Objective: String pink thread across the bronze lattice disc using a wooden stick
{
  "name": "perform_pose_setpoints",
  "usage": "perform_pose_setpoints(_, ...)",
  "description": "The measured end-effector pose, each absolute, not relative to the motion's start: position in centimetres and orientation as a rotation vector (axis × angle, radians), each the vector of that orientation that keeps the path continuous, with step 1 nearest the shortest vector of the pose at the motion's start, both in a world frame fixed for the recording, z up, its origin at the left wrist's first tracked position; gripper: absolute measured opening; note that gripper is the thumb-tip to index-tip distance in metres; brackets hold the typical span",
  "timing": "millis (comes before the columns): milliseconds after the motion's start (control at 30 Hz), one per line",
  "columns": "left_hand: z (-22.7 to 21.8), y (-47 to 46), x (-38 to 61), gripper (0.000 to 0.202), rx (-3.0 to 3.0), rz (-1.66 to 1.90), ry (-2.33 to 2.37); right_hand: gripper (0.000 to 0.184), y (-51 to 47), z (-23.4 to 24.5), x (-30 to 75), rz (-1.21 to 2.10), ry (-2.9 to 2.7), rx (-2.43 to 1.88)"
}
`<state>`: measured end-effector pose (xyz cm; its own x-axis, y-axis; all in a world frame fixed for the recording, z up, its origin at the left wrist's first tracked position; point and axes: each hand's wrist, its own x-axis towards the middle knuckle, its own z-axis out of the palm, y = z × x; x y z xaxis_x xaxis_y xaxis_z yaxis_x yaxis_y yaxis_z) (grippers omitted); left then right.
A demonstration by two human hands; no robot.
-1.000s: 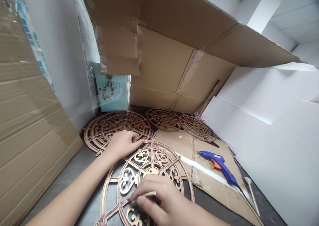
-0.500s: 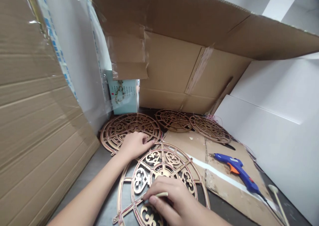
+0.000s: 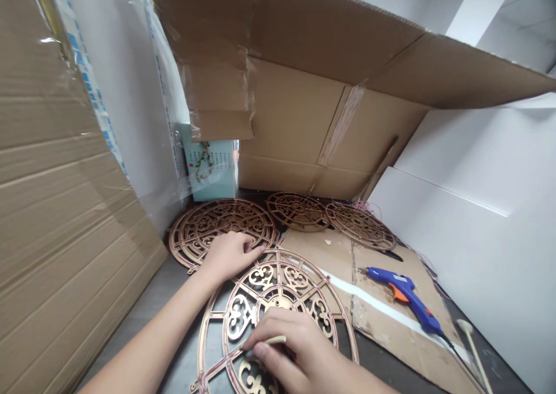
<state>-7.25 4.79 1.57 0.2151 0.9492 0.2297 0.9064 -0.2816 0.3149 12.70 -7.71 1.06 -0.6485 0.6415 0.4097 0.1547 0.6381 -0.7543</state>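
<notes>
Disc point(image 3: 280, 302) of gold openwork is laid on the dark table point(image 3: 182, 301), in front of the person, under both hands; its lower edge is cut by the border of the view; along its ribs and rings, thin reddish wires can be seen. By the right hand point(image 3: 295, 345), a short pale stick point(image 3: 277, 340) is gripped between thumb and fingers; its tip is pointed down at a rib, left of the hub; whether the rib is touched by it cannot be told. The left hand point(image 3: 234, 254) is placed at the far left part of the disc's rim, with palm down and fingers bent; whether the rim is grasped or only pressed cannot be told, because the fingertips are partly hidden. Just behind this hand, a pile of discs point(image 3: 208, 208) is seen; two more discs point(image 3: 299, 211) are laid farther back, side by side; on the right, a blue glue gun point(image 3: 402, 292) with orange trigger is rested on a cardboard sheet point(image 3: 369, 320), across a white strip point(image 3: 347, 289); near its cable, a pale mallet point(image 3: 473, 347) is laid; at the back, a light-blue box point(image 3: 212, 171) is stood beside the cardboard wall point(image 3: 286, 133).
</notes>
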Motion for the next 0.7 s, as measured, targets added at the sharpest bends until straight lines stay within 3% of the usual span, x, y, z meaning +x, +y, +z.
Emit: perform_pose_setpoints(700,1.7,4.5,-7.0,0.053,2.347,0.59,1.804,0.019,-7.9,1.6,12.9,0.933,-2.208,-0.671)
